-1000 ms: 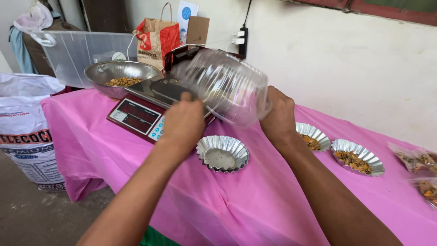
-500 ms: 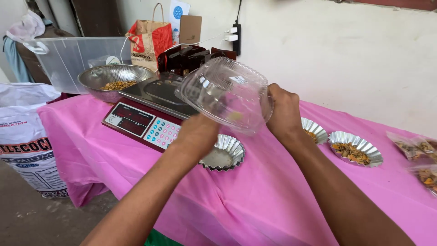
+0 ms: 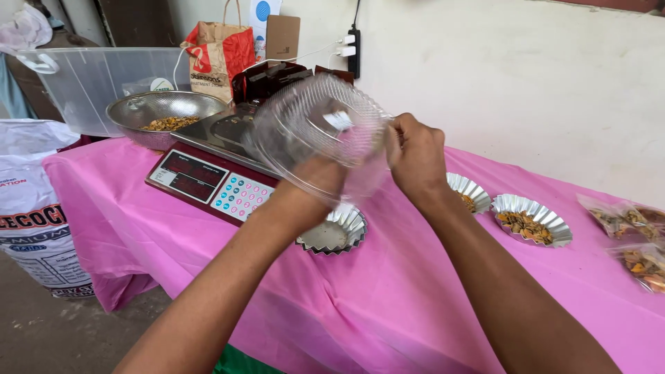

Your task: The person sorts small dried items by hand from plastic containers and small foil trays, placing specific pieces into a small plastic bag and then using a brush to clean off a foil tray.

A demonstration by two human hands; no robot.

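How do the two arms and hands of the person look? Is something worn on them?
Both forearms are bare up to the bottom edge of the picture; no sleeve shows. The left hand is partly behind clear plastic, and no ring, glove or watch can be seen there. The right hand and its wrist also carry no ring, watch, band or glove. The fingernails are short.

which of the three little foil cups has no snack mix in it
The fluted foil cup just below the left hand; the other two foil cups, farther right, hold brownish mix.
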